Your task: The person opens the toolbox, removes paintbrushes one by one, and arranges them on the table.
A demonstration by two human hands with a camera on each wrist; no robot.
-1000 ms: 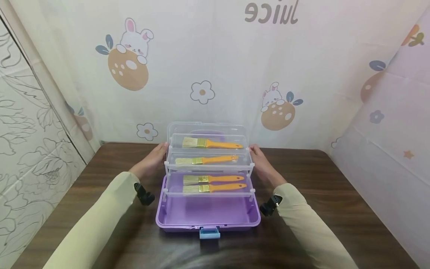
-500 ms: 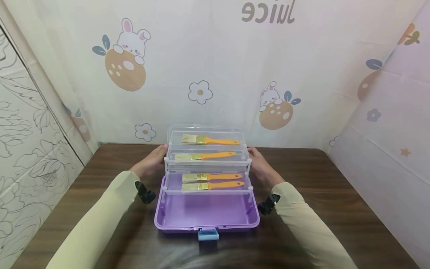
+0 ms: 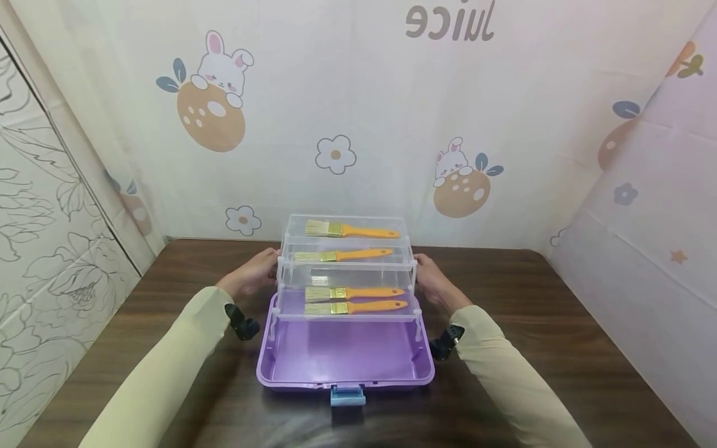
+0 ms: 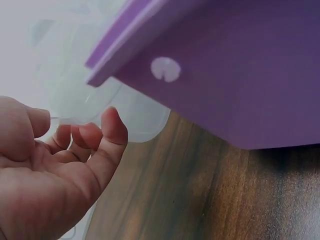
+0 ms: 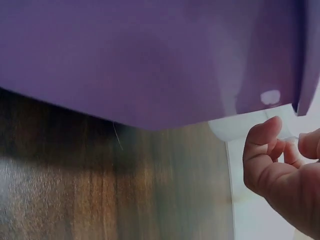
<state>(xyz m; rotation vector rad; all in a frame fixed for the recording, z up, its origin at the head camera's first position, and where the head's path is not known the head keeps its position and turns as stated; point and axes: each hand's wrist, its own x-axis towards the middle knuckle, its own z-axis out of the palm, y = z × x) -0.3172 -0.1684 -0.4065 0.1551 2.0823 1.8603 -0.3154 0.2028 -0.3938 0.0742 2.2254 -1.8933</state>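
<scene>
In the head view, has the purple box (image 3: pixel 347 354) open on the wooden table (image 3: pixel 498 298), with the blue latch (image 3: pixel 347 397) at the box's near side. Carries the top brush (image 3: pixel 358 231) in the top tray (image 3: pixel 347 218) and the middle brush (image 3: pixel 358 253) in the middle tray (image 3: pixel 347 266), both toward the box's rear. Carries the rear lower brush (image 3: pixel 364 292) and front lower brush (image 3: pixel 364 305) side by side in the lower tray (image 3: pixel 347 317), over the box's back part. Sets the left hand (image 3: pixel 256 271) beside the box's rear left corner, the right hand (image 3: pixel 437 281) beside its rear right. Compared with a second ago, places both hands lower, hides the rounded clear edge above the top tray, and bares a little more of the box's floor. Likely means a lid tipped farther back and a box easier to reach into.

In the left wrist view, shows the left hand curled, pinching the clear lid (image 4: pixel 147 120) behind the box, apart from the purple wall.

In the right wrist view, shows the right hand likewise curled, seemingly gripping the lid's edge behind the box; leaves part of the thumb out of view.
</scene>
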